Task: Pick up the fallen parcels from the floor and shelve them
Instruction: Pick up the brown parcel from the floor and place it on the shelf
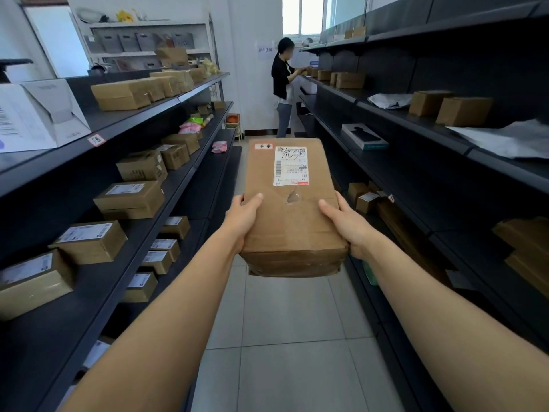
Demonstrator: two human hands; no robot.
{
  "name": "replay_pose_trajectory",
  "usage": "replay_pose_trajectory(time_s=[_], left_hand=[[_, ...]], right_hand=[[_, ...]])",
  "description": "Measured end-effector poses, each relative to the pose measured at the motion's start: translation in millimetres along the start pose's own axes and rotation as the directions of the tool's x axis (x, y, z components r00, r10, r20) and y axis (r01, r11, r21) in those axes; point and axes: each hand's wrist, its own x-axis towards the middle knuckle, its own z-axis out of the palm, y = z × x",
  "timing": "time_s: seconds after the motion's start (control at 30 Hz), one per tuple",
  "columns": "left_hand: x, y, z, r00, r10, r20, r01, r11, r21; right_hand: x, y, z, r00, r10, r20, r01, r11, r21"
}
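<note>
Left hand (242, 217) and right hand (346, 223) clamp near corners of brown parcel (292, 221); white shipping label (290, 166) with barcode, text unreadable.

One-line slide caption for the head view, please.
Both hands, left and right, hold a labelled cardboard parcel in the aisle between dark shelves.

Floor (285, 322): pale grey tiles running down the aisle ahead of me; faint sheen
Left shelving (124, 129): dark metal tiers along my left side; sloped boards
Right shelving (416, 114): same dark metal on my right; several tiers
Far wall (252, 84): white; a small paper sign (265, 50) stuck on it
Window (309, 13): high at the aisle's end; bright daylight
White rack (148, 40): back left corner; grey bins on it
</note>
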Motion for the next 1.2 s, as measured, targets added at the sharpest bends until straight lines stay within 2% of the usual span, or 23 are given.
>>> replay_pose_trajectory(time_s=[0.17,0.3,0.5,0.73,1.0,1.2], left_hand=[[2,-7,-3,0.979,0.199,-0.051,-0.193,0.975,0.106],[1,-16,-1,0.955,0.288,-0.068,-0.283,0.957,0.068],[4,-16,-4,0.938,0.333,-0.093,-0.334,0.942,0.001],[17,-11,-21,0.905,0.41,-0.114,-0.417,0.908,-0.045],[44,-10,-52,0.886,0.441,-0.142,-0.453,0.889,-0.065],[66,-16,-65,0.894,0.425,-0.14,-0.437,0.897,-0.063]], right_hand=[[-1,6,4,0.997,-0.07,-0.015,0.07,0.997,0.024],[0,7,8,0.985,-0.164,-0.055,0.164,0.986,0.01],[4,8,17,0.952,-0.284,-0.116,0.282,0.959,-0.031],[17,-4,34,0.906,-0.407,-0.116,0.405,0.913,-0.043],[43,-10,67,0.87,-0.478,-0.123,0.476,0.878,-0.046],[66,-6,80,0.874,-0.467,-0.134,0.465,0.884,-0.053]])
